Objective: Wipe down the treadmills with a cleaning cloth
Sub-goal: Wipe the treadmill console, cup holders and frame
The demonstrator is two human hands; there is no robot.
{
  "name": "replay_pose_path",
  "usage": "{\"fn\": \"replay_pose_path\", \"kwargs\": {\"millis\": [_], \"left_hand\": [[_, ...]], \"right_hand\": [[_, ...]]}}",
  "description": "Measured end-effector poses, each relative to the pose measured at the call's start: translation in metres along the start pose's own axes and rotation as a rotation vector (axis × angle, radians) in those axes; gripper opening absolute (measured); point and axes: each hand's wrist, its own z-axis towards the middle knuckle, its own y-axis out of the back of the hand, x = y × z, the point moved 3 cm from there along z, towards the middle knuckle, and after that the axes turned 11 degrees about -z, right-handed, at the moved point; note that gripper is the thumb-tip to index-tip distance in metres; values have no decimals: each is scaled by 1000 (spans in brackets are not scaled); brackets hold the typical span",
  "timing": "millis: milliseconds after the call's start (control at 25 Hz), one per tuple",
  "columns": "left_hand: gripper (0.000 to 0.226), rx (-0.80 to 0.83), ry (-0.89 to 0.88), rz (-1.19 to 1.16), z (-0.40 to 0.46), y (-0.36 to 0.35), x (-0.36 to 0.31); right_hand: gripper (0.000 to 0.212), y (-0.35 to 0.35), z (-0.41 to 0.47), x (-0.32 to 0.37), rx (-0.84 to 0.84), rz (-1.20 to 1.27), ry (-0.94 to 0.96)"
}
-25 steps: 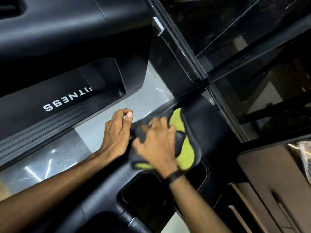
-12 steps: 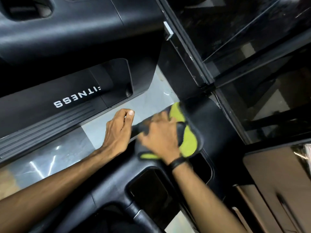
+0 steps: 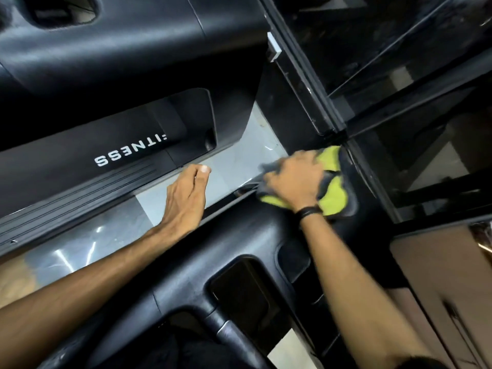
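1. The cleaning cloth (image 3: 334,191), green-yellow with a grey edge, lies bunched on the far right corner of the black treadmill console (image 3: 239,235), just beside the dark window frame (image 3: 314,102).
2. My right hand (image 3: 295,182) lies on top of the cloth and presses it down; its fingers are bent over the folds and hold the cloth, though blur hides the tips.
3. My left hand (image 3: 186,195) holds nothing. Its fingers are nearly straight and close together, and it leans on the front edge of the console, I think for support.
4. I judge the step in hand is wiping this corner of the console, so the task is in progress.
5. The next move calls for a stroke back along the rim toward the left hand, with steady pressure.
6. Room is narrow on the right, where the frame stands close. To the left the rim is free until the resting hand. Beyond the edge, the second treadmill (image 3: 106,145) stands apart, with pale floor (image 3: 239,161) between.
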Motion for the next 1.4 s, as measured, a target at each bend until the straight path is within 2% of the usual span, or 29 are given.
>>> {"fn": "replay_pose_path", "kwargs": {"millis": [120,200,240,280,360,400,480,560,680,720,760,800,840,920,960,1000,1120,1200,1280,1360,1400], "left_hand": [[57,17,32,-28,7,-3,3],[53,33,51,-17,14,1,6],[50,45,57,0,16,5,9],[44,55,58,16,16,8,13],[30,65,56,46,13,12,19],[26,74,61,52,11,13,21],[19,104,71,47,8,8,23],[15,128,68,43,8,-1,22],[15,152,48,52,13,-16,14],[15,164,41,53,15,-19,11],[16,176,38,58,17,-21,8],[19,178,36,62,18,-21,7],[23,171,36,61,20,-18,6],[27,145,43,56,20,-12,6],[27,134,52,58,18,-9,8],[27,128,69,57,17,-8,10],[23,102,131,-11,14,-1,14],[24,54,178,-62,18,12,16],[27,-3,204,-58,23,34,17],[24,-47,214,-54,25,58,20],[20,-66,221,-64,26,67,22]], "right_hand": [[33,11,-102,76,-116,233,417],[32,9,-121,50,-150,367,454],[35,7,-105,23,-175,379,374],[38,2,-81,-7,-198,338,204],[41,-8,-22,-66,-125,183,-172],[43,-11,0,-86,-75,180,-301],[49,-15,12,-87,-16,156,-437],[48,-10,-16,-41,-53,71,-279],[39,-4,-96,24,-173,258,215],[38,-4,-104,22,-198,301,330],[38,-4,-90,5,-206,360,355],[39,-7,-66,-19,-206,388,244],[40,-11,-37,-43,-203,356,40],[48,-17,15,-83,-53,210,-305],[50,-18,30,-87,18,135,-358],[52,-17,37,-76,53,52,-317],[49,-1,0,11,88,-35,74],[44,15,-69,79,49,119,370],[39,26,-133,107,47,294,620],[40,30,-119,84,2,349,699],[40,26,-92,66,-34,273,628]]}}
